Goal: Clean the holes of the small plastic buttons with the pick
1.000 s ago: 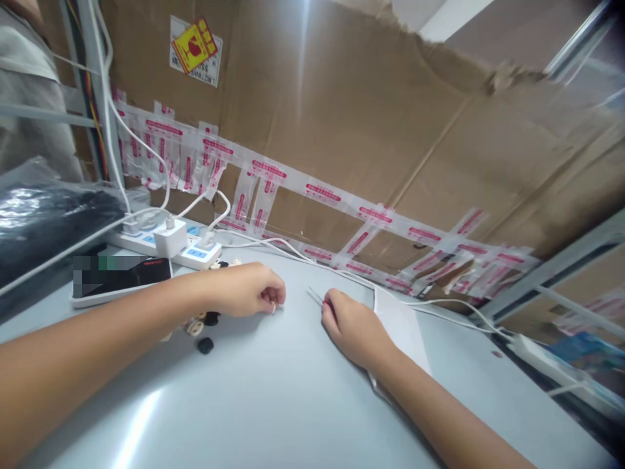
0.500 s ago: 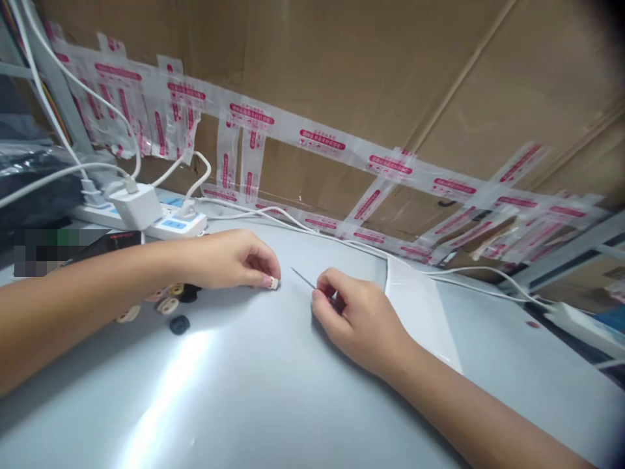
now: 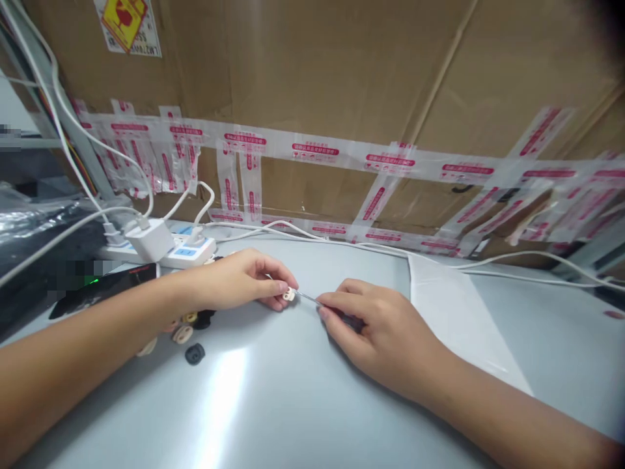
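My left hand (image 3: 256, 281) pinches a small cream-coloured plastic piece (image 3: 288, 294) with little holes in its face. My right hand (image 3: 375, 319) grips a thin metal-shafted tool (image 3: 307, 297), whose dark handle shows partly between the fingers. Its tip meets the upper edge of the cream piece; whether it sits inside a hole I cannot tell. Below my left forearm lie several similar round pieces: a dark grey one (image 3: 194, 354), a cream one (image 3: 182, 334), a yellowish one (image 3: 189, 317) and others partly hidden by the arm.
A white power strip (image 3: 195, 251) with a plugged-in adapter (image 3: 150, 240) stands back left, beside a black flat device (image 3: 105, 290). White cables (image 3: 293, 228) run along the taped cardboard box (image 3: 312, 78). A white sheet (image 3: 459, 312) lies right on the grey table (image 3: 293, 410).
My hands have come together, so the tool's tip now meets the cream piece, where before there was a gap. The view has tilted, showing more of the box.
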The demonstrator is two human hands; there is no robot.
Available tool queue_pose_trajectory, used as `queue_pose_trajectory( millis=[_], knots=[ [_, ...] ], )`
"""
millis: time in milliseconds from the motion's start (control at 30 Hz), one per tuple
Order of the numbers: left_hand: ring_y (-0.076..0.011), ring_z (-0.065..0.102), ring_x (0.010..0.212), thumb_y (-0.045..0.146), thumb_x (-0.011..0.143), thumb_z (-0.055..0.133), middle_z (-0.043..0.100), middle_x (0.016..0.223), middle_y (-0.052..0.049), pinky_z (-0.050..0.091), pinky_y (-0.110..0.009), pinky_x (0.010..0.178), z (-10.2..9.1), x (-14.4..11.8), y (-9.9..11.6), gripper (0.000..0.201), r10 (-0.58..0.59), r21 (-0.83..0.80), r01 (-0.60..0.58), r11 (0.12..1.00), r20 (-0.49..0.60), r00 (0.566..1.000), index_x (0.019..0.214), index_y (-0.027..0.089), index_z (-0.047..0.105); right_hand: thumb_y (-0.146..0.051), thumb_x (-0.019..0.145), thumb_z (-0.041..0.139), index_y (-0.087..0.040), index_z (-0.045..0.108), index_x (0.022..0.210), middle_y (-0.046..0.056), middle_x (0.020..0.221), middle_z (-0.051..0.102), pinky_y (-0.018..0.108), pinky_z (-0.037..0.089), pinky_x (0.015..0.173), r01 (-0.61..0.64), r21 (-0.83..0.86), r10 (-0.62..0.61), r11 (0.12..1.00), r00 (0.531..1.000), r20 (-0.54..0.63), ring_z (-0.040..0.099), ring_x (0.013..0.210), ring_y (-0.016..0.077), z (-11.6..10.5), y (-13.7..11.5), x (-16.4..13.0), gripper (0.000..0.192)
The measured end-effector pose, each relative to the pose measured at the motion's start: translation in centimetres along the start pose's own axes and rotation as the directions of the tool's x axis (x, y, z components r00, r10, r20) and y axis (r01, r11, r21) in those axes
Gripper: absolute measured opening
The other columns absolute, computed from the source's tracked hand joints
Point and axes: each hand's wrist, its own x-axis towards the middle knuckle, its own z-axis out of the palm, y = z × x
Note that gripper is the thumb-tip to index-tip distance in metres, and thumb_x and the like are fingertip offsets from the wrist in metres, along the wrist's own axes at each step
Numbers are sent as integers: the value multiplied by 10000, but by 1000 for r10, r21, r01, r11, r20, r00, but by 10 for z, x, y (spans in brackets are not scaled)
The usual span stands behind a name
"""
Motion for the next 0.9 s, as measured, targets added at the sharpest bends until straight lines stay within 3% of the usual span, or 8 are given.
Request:
queue_pose_trajectory(
  millis=[267,667,900],
  knots=[
    [-148,669,864,310,808,730,730,827,15,505,-312,904,6,0,6,233,-6,53,8,999,-32,999,1014,202,711,-245,951,510,-242,758,785,22,746,638,276,440,596,38,19,-38,999,999,4,579,612,136,0,4,-1,299],
    [-115,670,804,218,796,762,749,871,7,526,-308,897,8,0,12,176,-54,-90,42,995,-134,989,966,190,723,-219,923,536,-238,717,708,-5,722,607,280,409,590,25,25,-23,999,998,-62,558,609,122,1,7,0,282],
    [-82,664,761,158,815,746,744,823,18,531,-249,827,12,4,13,123,-13,-99,-5,995,-176,984,936,177,736,-215,939,519,-231,713,719,-10,722,585,262,418,604,26,90,-20,996,997,-76,554,624,107,1,6,1,293]
  ],
)
